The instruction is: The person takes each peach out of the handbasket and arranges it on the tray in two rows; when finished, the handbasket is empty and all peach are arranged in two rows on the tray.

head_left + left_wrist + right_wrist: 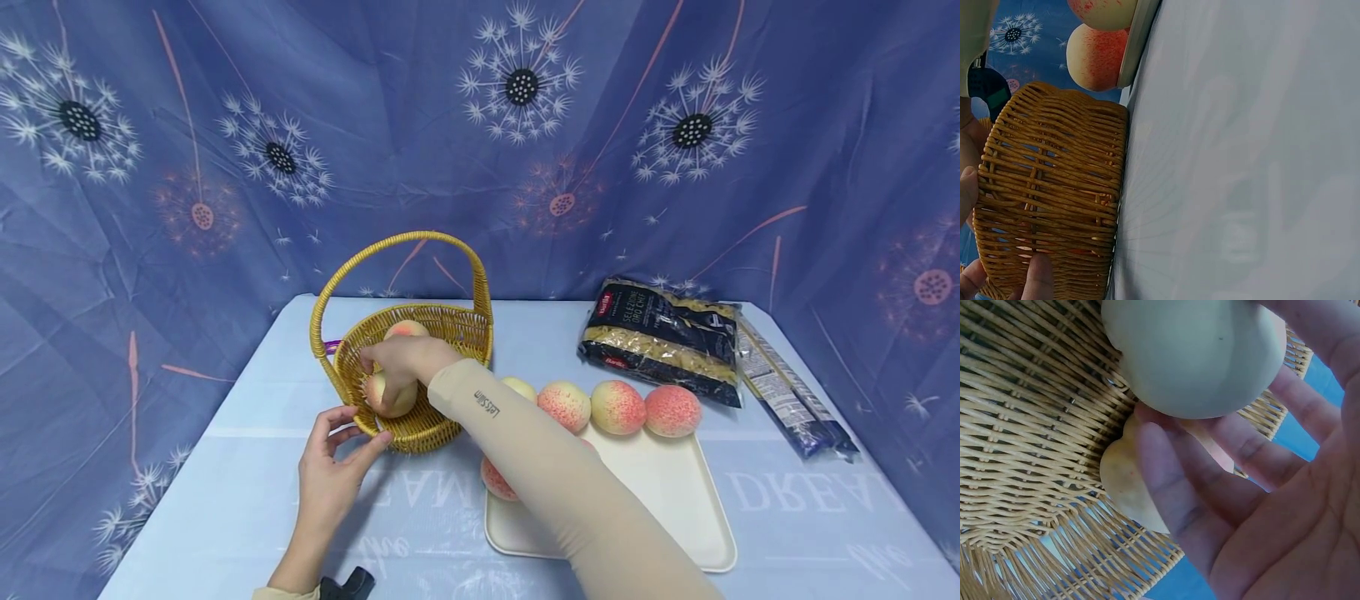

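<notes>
A yellow woven basket [468, 329] with a tall arched handle stands on the table, left of centre. My left hand [328, 471] grips its near left rim, thumb on top and fingers against the outer weave [1054, 162]. Inside the basket, my right hand [408, 360] holds a pale peach [402, 403], low by the near wall. From the right wrist, that peach [1191, 356] sits between the thumb and the bent fingers [1172, 475]. A second peach [407, 328] lies farther back in the basket, partly hidden behind the hand.
To the right, a cream tray [675, 508] holds several red-and-yellow peaches [618, 407]; my right sleeve [540, 467] crosses over it and hides part. Behind the tray lies a black pasta bag [660, 329], with long narrow packets [795, 400] beside it. A patterned blue cloth hangs behind.
</notes>
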Tool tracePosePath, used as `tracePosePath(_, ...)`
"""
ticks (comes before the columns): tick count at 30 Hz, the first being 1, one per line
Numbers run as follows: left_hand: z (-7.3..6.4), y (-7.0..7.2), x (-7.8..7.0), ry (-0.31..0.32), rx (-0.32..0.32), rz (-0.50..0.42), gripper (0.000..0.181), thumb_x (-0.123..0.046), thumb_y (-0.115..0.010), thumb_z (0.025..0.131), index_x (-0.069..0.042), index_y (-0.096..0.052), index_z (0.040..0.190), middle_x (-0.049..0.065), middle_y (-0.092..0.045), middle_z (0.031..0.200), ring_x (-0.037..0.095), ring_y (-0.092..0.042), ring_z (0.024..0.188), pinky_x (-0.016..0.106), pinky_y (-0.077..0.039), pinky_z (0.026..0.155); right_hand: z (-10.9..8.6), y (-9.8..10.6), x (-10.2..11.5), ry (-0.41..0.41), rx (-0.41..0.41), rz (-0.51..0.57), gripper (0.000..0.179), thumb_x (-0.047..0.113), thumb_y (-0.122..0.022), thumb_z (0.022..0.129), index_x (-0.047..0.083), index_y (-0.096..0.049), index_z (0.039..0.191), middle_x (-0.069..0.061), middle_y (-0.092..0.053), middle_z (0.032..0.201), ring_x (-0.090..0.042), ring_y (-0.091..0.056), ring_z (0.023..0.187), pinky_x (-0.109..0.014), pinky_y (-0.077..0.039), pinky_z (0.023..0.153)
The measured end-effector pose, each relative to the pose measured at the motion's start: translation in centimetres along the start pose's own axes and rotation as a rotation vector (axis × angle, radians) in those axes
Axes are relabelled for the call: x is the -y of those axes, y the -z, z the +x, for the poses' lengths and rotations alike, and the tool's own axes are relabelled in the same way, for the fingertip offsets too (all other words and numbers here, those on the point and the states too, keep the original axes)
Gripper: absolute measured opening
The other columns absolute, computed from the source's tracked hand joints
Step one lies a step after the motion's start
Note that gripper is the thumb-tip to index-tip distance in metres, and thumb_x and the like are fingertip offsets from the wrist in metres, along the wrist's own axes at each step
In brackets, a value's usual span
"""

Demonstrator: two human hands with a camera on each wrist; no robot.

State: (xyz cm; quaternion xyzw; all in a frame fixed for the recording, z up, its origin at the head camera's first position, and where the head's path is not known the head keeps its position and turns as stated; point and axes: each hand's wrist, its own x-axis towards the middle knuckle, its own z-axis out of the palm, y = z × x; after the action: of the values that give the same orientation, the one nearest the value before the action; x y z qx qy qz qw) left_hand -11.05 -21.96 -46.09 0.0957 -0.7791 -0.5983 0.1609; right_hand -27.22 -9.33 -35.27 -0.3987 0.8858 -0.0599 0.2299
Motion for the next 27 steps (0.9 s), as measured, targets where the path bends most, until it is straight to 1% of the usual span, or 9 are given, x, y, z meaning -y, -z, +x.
tracePosePath(2, 0.0, 0.0, 0.0, -0.001, 0.003, 0.001, 0.056, -0.005, -0.091, 0.085, -0.003, -0.06, 0.131, 0.006, -0.061, 0.131, 0.01, -0.067, 0.109, 0.015, -0.065, 0.08, 0.0, 0.0, 0.0, -0.007, 0.013, -0.016, 0.068, 0.041, -0.088, 0.09, 0.026, -0.059, 0.15, 0.004, -0.067, 0.143, -0.012, -0.062, 0.129, -0.029, -0.054, 0.107)
tracePosePath(4, 0.0, 0.0, 0.0, 0.0, 0.003, -0.002, 0.056, -0.004, -0.091, 0.085, -0.003, -0.06, 0.132, 0.005, -0.061, 0.13, 0.008, -0.066, 0.108, 0.015, -0.065, 0.08, 0.0, -0.1, -0.1, -0.016, 0.026, -0.021, 0.071, 0.043, -0.087, 0.091, 0.027, -0.058, 0.153, 0.004, -0.064, 0.15, -0.014, -0.059, 0.137, -0.032, -0.052, 0.115)
tracePosePath(6, 0.0, 0.0, 0.0, 0.002, 0.004, 0.0, 0.056, -0.004, -0.091, 0.085, -0.003, -0.06, 0.131, 0.005, -0.061, 0.13, 0.007, -0.066, 0.108, 0.015, -0.064, 0.08, 0.0, -0.2, -0.2, -0.015, 0.034, -0.022, 0.069, 0.043, -0.086, 0.091, 0.026, -0.059, 0.153, 0.003, -0.063, 0.152, -0.017, -0.058, 0.141, -0.034, -0.05, 0.118)
tracePosePath(8, 0.0, 0.0, 0.0, 0.001, 0.005, -0.001, 0.056, -0.004, -0.091, 0.085, -0.002, -0.059, 0.132, 0.006, -0.06, 0.13, 0.007, -0.066, 0.107, 0.015, -0.064, 0.081, 0.0, -0.3, -0.4, -0.017, 0.037, -0.011, 0.065, 0.044, -0.086, 0.092, 0.026, -0.062, 0.15, 0.002, -0.063, 0.151, -0.018, -0.058, 0.141, -0.035, -0.05, 0.119)
tracePosePath(14, -0.1, 0.0, 0.0, 0.001, 0.001, 0.006, 0.057, -0.006, -0.092, 0.086, -0.002, -0.059, 0.133, 0.007, -0.06, 0.132, 0.005, -0.065, 0.107, 0.015, -0.064, 0.08, -0.4, -0.6, -1.2, 0.001, 0.018, 0.047, 0.055, 0.045, -0.089, 0.089, 0.025, -0.067, 0.136, 0.004, -0.067, 0.138, -0.013, -0.061, 0.128, -0.035, -0.053, 0.112)
tracePosePath(17, -0.2, 0.0, -0.1, -0.003, 0.0, 0.02, 0.057, -0.009, -0.092, 0.086, -0.003, -0.06, 0.133, 0.005, -0.061, 0.131, 0.003, -0.064, 0.107, 0.014, -0.064, 0.08, -0.9, -0.4, -1.7, 0.014, -0.003, 0.098, 0.055, 0.044, -0.089, 0.09, 0.023, -0.067, 0.135, 0.005, -0.068, 0.134, -0.012, -0.061, 0.123, -0.032, -0.054, 0.109)
tracePosePath(20, -0.2, -0.1, -0.1, -0.009, -0.001, 0.027, 0.057, -0.01, -0.092, 0.086, -0.004, -0.06, 0.133, 0.003, -0.061, 0.131, 0.003, -0.064, 0.107, 0.013, -0.064, 0.079, -1.5, 0.1, -2.4, 0.028, -0.034, 0.15, 0.052, 0.04, -0.088, 0.09, 0.021, -0.066, 0.134, 0.003, -0.067, 0.131, -0.013, -0.063, 0.117, -0.028, -0.056, 0.101)
tracePosePath(23, -0.2, -0.1, -0.1, -0.007, -0.002, 0.031, 0.057, -0.01, -0.092, 0.086, -0.004, -0.06, 0.133, 0.003, -0.061, 0.131, 0.003, -0.064, 0.107, 0.013, -0.063, 0.079, -2.4, 0.8, -3.2, 0.045, -0.068, 0.195, 0.05, 0.039, -0.087, 0.09, 0.021, -0.065, 0.131, 0.003, -0.065, 0.129, -0.013, -0.064, 0.112, -0.026, -0.056, 0.093)
tracePosePath(27, -0.2, -0.1, -0.2, 0.001, -0.002, 0.036, 0.058, -0.011, -0.092, 0.086, -0.004, -0.06, 0.134, 0.003, -0.061, 0.131, 0.003, -0.064, 0.107, 0.013, -0.063, 0.079, -4.1, 1.7, -4.4, 0.102, -0.109, 0.257, 0.05, 0.035, -0.086, 0.092, 0.019, -0.063, 0.133, 0.0, -0.065, 0.131, -0.014, -0.064, 0.112, -0.024, -0.057, 0.092)
